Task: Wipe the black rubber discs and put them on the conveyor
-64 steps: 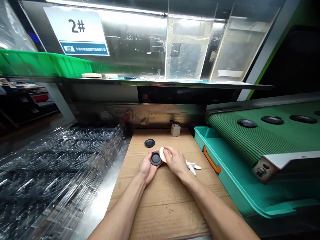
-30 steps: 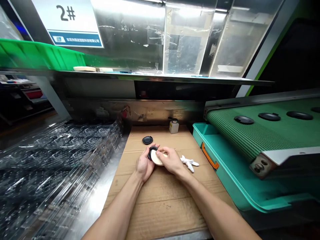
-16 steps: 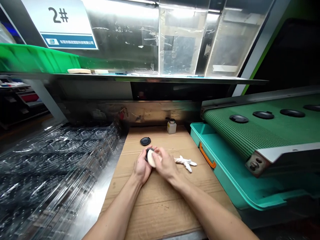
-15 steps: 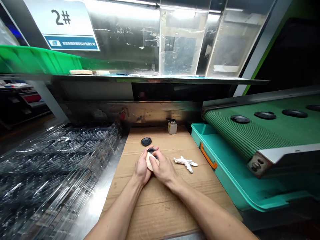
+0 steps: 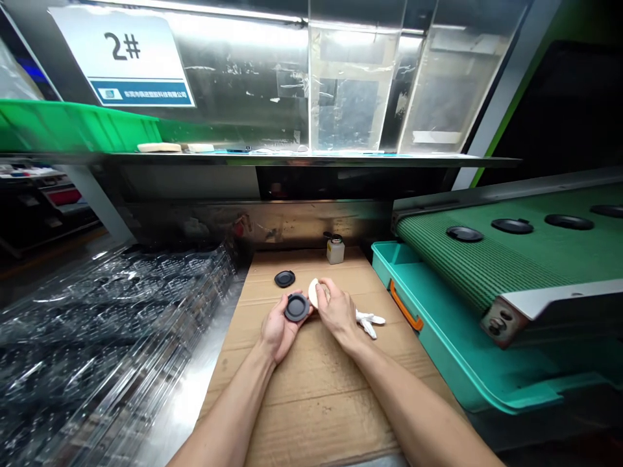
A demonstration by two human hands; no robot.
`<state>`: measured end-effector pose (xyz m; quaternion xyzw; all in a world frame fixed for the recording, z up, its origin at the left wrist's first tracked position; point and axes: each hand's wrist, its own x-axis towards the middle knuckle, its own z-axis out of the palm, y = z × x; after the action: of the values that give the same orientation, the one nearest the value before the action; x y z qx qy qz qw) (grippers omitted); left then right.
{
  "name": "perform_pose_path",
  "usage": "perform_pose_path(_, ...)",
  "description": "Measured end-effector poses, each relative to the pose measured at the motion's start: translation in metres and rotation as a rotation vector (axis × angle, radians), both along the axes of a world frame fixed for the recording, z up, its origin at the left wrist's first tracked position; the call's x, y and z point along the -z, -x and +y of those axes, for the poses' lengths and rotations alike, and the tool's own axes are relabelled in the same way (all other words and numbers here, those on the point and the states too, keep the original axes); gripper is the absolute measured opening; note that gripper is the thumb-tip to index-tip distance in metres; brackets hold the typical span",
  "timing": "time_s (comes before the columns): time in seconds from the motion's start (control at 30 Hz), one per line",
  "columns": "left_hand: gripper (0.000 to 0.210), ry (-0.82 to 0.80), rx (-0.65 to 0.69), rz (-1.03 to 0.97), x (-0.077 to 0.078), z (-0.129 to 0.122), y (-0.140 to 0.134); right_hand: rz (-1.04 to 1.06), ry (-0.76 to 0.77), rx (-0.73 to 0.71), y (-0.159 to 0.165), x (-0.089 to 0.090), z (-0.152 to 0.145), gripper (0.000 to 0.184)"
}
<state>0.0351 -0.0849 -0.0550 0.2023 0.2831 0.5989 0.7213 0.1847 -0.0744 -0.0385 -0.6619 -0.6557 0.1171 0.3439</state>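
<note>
In my left hand [image 5: 277, 333] lies a round black plastic lid [image 5: 296, 307], gripped at its edge with its face turned up. My right hand [image 5: 337, 310], just to the right of it, pinches a cream-white round pad [image 5: 313, 293] that stands on edge, apart from the lid's face. A second black lid [image 5: 285, 279] rests on the cardboard [image 5: 321, 402] beyond my left hand. White gloves [image 5: 370, 322] lie beside my right hand and are partly hidden by it.
A small square bottle [image 5: 335, 250] stands at the cardboard's back. To the right, several black lids sit on a green conveyor belt [image 5: 516, 259] above a teal bin [image 5: 438, 350]. Clear plastic trays [image 5: 121, 311] are stacked left. A metal shelf [image 5: 311, 160] crosses above.
My right hand has moved right and lifted the pad off the lid, which now shows its whole face. My left hand still holds the lid. The camera view has tilted slightly.
</note>
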Motion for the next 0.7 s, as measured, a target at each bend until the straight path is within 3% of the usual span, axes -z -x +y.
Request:
perform_pose_path(0.2,0.034,0.028,0.015,-0.056,-0.007,0.001,0.014,0.04,0.029,0.088,-0.02,0.004,0.006,0.043)
perform_pose_path(0.37,0.033,0.025,0.03,-0.087,-0.008,-0.001,0.015,0.036,0.079,-0.032,-0.023,0.006,0.013,0.047)
perform_pose_path(0.57,0.027,0.031,0.001,-0.13,-0.005,0.001,0.016,-0.29,0.144,-0.099,-0.047,-0.015,0.003,0.047)
perform_pose_path(0.7,0.028,0.044,-0.028,-0.168,-0.003,0.005,0.019,-0.493,0.409,-0.24,-0.079,-0.025,0.001,0.032)
